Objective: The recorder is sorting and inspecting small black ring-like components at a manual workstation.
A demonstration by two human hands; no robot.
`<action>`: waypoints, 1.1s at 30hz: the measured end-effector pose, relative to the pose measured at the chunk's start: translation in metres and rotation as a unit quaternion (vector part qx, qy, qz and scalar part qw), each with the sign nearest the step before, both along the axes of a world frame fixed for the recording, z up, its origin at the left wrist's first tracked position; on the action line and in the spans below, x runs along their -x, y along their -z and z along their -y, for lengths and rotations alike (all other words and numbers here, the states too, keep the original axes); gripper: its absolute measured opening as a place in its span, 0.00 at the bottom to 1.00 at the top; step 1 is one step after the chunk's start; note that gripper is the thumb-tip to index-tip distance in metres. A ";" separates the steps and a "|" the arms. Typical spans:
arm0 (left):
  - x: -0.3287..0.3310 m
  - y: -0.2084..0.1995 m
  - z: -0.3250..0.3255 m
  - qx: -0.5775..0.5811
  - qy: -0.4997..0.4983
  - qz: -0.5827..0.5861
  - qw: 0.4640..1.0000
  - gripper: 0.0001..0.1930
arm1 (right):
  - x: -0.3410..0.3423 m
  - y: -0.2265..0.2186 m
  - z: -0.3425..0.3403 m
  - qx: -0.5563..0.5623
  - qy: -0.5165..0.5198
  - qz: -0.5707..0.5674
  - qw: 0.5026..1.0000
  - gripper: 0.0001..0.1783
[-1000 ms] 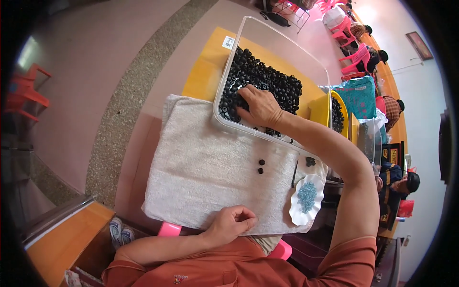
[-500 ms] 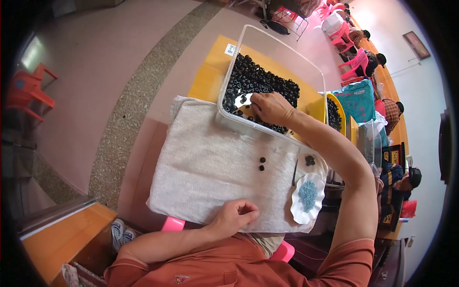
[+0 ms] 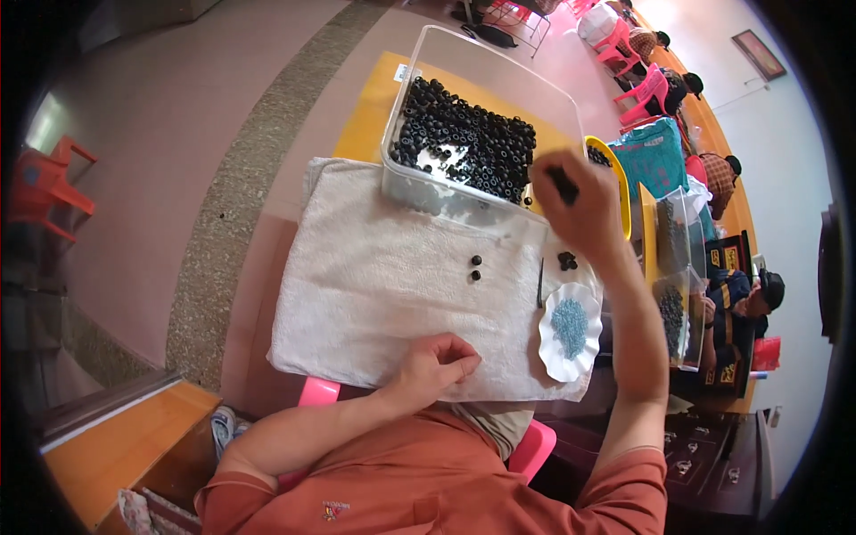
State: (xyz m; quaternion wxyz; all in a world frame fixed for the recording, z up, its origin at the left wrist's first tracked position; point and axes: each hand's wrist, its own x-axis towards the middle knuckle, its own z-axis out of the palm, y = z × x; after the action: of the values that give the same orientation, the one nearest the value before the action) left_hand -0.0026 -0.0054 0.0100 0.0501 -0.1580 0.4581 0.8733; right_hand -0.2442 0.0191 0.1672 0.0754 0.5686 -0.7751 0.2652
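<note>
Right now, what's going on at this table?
A person in an orange shirt sits at a white towel spread on the table. The right hand is raised beside a clear plastic bin of small black rings, pinching some of them. The left hand rests curled on the towel's near edge. Two loose black rings lie mid-towel, near a white scalloped dish of tiny blue beads.

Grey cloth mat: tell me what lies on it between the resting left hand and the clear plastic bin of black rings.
In the head view, two small black rings lie on the grey cloth mat between the left hand and the clear plastic bin; otherwise bare cloth.
</note>
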 end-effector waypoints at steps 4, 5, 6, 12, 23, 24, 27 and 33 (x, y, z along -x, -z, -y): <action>0.000 -0.001 -0.001 0.005 0.000 -0.003 1.000 0.07 | -0.057 0.034 -0.040 -0.032 -0.038 -0.051 0.997 0.05; 0.000 0.003 -0.002 -0.002 0.000 -0.018 1.000 0.07 | -0.063 0.052 -0.047 -0.046 -0.043 -0.038 0.997 0.05; 0.001 0.007 -0.004 0.000 0.004 -0.022 1.000 0.07 | -0.065 0.074 -0.054 -0.060 -0.046 -0.024 0.997 0.05; -0.002 0.012 -0.007 0.011 -0.015 -0.048 0.999 0.07 | -0.071 0.139 -0.074 -0.101 -0.008 -0.053 0.993 0.04; -0.001 0.016 -0.008 -0.017 -0.019 -0.056 0.998 0.06 | -0.088 0.127 -0.077 -0.004 0.032 -0.074 0.997 0.17; -0.001 0.015 -0.008 -0.016 -0.017 -0.059 0.998 0.06 | -0.086 0.129 -0.081 0.025 0.029 -0.043 0.998 0.16; -0.002 0.011 -0.007 -0.016 -0.014 -0.056 0.998 0.05 | -0.082 0.137 -0.095 0.068 0.036 0.066 0.995 0.14; -0.003 0.008 -0.009 -0.016 -0.031 -0.054 0.998 0.04 | -0.088 0.133 -0.114 0.124 0.024 0.152 0.980 0.12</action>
State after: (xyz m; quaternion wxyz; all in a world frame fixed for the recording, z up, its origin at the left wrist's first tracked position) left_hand 0.0008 0.0038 0.0024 0.0003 -0.1242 0.4412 0.8888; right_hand -0.1563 0.1334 0.0346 0.0329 0.4892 -0.7516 0.4412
